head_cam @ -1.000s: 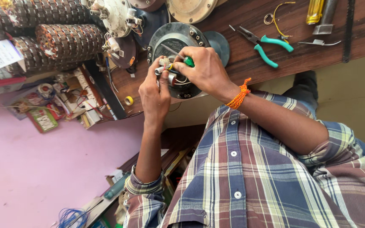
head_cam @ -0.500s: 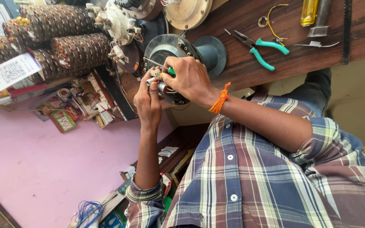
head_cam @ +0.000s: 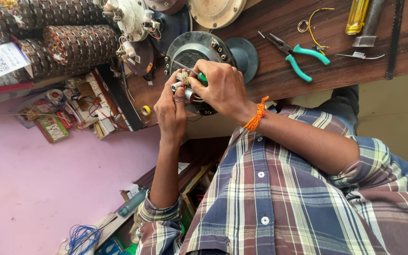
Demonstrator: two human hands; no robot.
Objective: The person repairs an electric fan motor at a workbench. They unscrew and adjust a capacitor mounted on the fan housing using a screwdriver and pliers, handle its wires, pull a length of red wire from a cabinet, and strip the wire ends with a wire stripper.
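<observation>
A round grey fan motor (head_cam: 199,47) lies on the brown wooden bench (head_cam: 279,75). My right hand (head_cam: 220,87), with an orange thread band at the wrist, grips a green-handled screwdriver (head_cam: 201,77) whose thin shaft points at the motor's rim. My left hand (head_cam: 171,108) pinches a small white cylindrical part with wires (head_cam: 180,85) against the motor's near edge. Both hands meet over that spot, fingers touching. The screwdriver tip is partly hidden by the fingers.
Green-handled pliers (head_cam: 298,54), a yellow-handled tool (head_cam: 357,16) and a yellow wire loop (head_cam: 313,21) lie on the bench at right. Wound copper stator stacks (head_cam: 72,42), other motor covers (head_cam: 216,9) and a cluttered shelf (head_cam: 72,118) sit at left. A blue wire coil (head_cam: 83,236) lies below.
The view has shifted a little, so the motor and tools sit slightly further right. Both hands stay on the part at the motor's edge, the right hand turned a bit over it.
</observation>
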